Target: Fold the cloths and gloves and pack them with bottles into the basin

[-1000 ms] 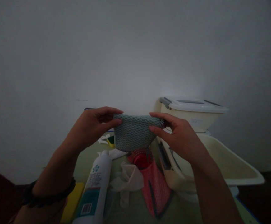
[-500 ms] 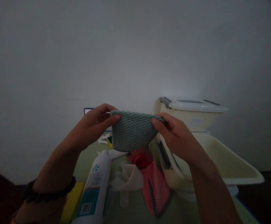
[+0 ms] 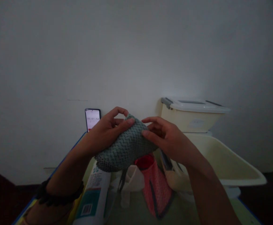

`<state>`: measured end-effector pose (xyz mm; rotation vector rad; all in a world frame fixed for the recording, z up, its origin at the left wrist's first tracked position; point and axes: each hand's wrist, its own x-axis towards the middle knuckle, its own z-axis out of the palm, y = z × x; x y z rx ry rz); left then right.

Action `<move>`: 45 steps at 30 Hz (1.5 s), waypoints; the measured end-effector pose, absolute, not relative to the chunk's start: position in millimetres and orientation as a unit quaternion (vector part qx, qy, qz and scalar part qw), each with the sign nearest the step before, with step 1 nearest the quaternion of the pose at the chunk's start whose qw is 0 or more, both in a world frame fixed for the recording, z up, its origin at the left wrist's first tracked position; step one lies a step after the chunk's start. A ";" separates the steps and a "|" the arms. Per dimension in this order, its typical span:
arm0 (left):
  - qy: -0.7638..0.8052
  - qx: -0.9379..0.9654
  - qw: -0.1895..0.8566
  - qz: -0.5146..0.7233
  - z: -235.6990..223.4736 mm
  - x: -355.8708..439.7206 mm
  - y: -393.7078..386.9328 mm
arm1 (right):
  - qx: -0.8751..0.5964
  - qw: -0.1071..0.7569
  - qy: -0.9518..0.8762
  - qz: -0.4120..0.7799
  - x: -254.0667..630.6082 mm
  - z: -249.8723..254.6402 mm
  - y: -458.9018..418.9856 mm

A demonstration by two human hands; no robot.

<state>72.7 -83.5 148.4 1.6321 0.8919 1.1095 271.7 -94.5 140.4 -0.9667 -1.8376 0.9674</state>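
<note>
Green cloth: turned since half a second ago; the checked end [image 3: 105, 164] that sat by the right hand [image 3: 166, 134] now slopes down under the left hand [image 3: 108, 129], and the knitted green cloth [image 3: 130, 142] bends where it hung flat.
Phone: one [image 3: 93, 118], mostly hidden before, now showing past the left hand, upright near the wall [image 3: 136, 56], its screen lit with a timer.
Hands: two, both on the one green cloth; the left pinches its top corner between thumb and fingers, the right grips its upper right edge just beside.
Table goods: one white bottle [image 3: 90, 195] with a teal label, one white crumpled piece [image 3: 134, 179], one pink cloth [image 3: 156, 190] with a dark stripe.
Containers: two, one lidded box [image 3: 183, 120] against the wall, one open cream tub [image 3: 245, 182] in front of it.
Edges and room: the table [image 3: 136, 214] has a blue rim down its left side; I see air between hands and wall, while the right forearm crosses in front of the tub.
Slant: the green cloth's long axis climbs from lower left to upper right, checked end low, dark strip dangling, all held above the table.
</note>
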 end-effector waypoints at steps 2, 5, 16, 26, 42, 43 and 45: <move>0.351 0.681 0.493 0.412 147.4 68.2 -84.7 | -0.396 0.424 -0.724 0.373 272.3 139.4 -92.2; 0.332 0.739 0.505 0.297 144.5 55.5 -81.4 | -0.405 0.450 -0.709 0.362 278.1 139.1 -88.9; 0.337 0.724 0.434 0.417 142.7 53.1 -72.2 | -0.360 0.425 -0.741 0.374 287.5 144.7 -96.5; 0.318 0.734 0.413 0.435 138.8 58.4 -73.8 | -0.418 0.370 -0.756 0.342 283.4 144.4 -98.3; 0.290 0.784 0.378 0.397 140.6 64.2 -72.7 | -0.371 0.415 -0.801 0.221 271.8 139.3 -95.5; 0.289 0.785 0.385 0.390 140.5 63.5 -72.8 | -0.373 0.414 -0.801 0.218 271.8 138.9 -95.0; 0.286 0.786 0.405 0.369 140.0 61.3 -73.2 | -0.372 0.410 -0.803 0.220 273.2 139.4 -94.5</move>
